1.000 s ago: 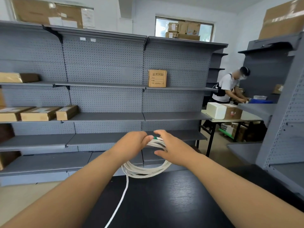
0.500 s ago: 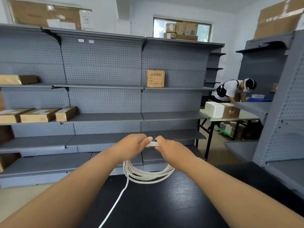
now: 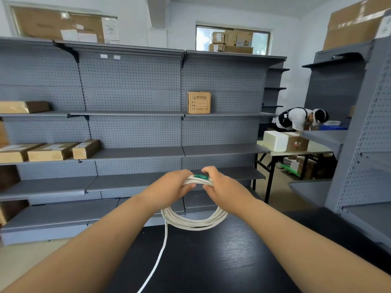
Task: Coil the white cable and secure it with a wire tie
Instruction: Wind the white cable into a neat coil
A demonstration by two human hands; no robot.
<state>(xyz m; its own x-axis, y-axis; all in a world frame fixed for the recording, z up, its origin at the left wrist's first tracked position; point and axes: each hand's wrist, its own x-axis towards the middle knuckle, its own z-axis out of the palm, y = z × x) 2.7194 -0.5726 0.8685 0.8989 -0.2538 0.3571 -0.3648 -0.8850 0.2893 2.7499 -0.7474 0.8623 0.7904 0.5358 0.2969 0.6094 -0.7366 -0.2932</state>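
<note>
The white cable [image 3: 193, 224] is wound into a round coil that I hold upright over the far edge of the black table [image 3: 222, 261]. My left hand [image 3: 171, 188] grips the top of the coil from the left. My right hand [image 3: 223, 190] grips the same top stretch from the right. Between my two hands a green wire tie [image 3: 201, 177] lies across the top of the bundled strands. One loose end of the cable hangs from the coil's left side and trails toward me across the table.
Grey perforated shelving [image 3: 135, 151] faces me beyond the table, with cardboard boxes [image 3: 50, 151] at left and one box [image 3: 198, 102] at centre. Another grey shelf unit [image 3: 364, 144] stands at right. A person [image 3: 300, 119] bends over a folding table [image 3: 296, 152] behind it.
My hands have moved slightly apart along the top of the coil, so the green tie shows more fully. The person at the back has bent lower over their table.
</note>
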